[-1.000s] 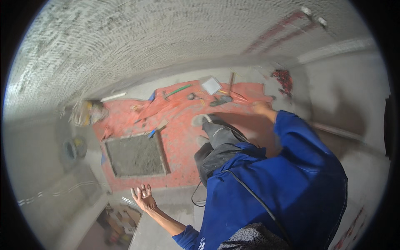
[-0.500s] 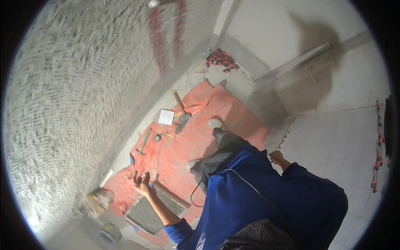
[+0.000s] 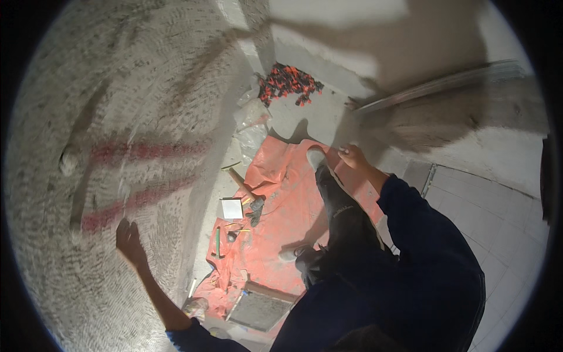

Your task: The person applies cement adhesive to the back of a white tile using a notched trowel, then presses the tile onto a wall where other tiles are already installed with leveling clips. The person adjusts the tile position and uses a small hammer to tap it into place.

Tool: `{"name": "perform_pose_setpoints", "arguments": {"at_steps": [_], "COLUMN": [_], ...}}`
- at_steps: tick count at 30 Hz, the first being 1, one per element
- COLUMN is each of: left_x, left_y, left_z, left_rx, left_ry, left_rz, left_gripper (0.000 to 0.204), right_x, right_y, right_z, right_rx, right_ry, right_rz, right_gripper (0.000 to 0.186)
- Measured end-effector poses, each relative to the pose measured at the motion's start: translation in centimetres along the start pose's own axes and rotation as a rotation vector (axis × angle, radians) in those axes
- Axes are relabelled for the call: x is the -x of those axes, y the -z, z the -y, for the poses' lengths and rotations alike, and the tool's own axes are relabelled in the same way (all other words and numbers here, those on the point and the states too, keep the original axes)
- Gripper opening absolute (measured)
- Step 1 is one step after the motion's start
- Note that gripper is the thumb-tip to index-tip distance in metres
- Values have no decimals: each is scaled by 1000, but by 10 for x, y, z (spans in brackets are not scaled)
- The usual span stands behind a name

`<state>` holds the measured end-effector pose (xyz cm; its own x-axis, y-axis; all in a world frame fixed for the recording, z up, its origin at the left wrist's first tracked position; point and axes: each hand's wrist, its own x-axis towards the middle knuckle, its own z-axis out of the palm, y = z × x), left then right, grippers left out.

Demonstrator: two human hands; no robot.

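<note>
My left hand (image 3: 131,242) is raised beside the rough grey wall (image 3: 64,264), with its fingers stretched out and nothing seen in them. I cannot tell whether it touches the surface. Two red stripes (image 3: 146,151) run across that wall above the hand. My right hand (image 3: 353,156) hangs over the far part of the red sheet (image 3: 281,229), near my shoe. Its fingers are curled in, and whatever they may hold is hidden.
A hammer (image 3: 239,179), dark gloves (image 3: 255,212), a white square piece (image 3: 231,208) and a green-handled tool (image 3: 217,242) lie along the sheet's left side. Red and black clips (image 3: 287,83) are heaped in the corner. A large grey tile (image 3: 258,310) lies nearer.
My body has leaned and turned, and the view has shifted. My left hand has moved from above the sheet to the wall; my right hand has swung forward over the sheet.
</note>
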<state>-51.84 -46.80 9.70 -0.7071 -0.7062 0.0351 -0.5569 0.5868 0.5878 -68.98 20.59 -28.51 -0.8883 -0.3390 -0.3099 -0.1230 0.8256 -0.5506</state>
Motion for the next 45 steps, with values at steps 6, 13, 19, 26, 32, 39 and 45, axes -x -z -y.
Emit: {"name": "perform_pose_setpoints", "arguments": {"at_steps": [6,13,19,26,32,39,45], "left_x": [-51,-68,-93,-120,-128,-127,-103], "left_y": [-49,-113,-145,-158,-153,-129,-92], "left_z": [2,-13,-11,-18,-25,-16,3], "left_rx": [-645,-895,-1004,-1099,-1136,-1115,-1066], "left_ry": [-79,-144,-164,-176,-178,-174,-145], "left_rz": [-313,-449,-441,-394,-397,-428,-490], "left_gripper": [38,39,39,40,40,41,42], "right_x": [-157,-299,-398,-475,-501,-432,-338], "right_y": [-50,-146,-229,-288,-322,-299,-154], "right_z": [-14,-83,-142,-171,-181,-168,-62], "right_rx": [-115,-204,-145,91,-127,-484,-1619], "right_ry": [-348,-542,-570,-437,-685,-661,-766], "right_rz": [82,68,96,-49,225,-9,226], "right_gripper": [48,63,86,88,88,47,16]}}
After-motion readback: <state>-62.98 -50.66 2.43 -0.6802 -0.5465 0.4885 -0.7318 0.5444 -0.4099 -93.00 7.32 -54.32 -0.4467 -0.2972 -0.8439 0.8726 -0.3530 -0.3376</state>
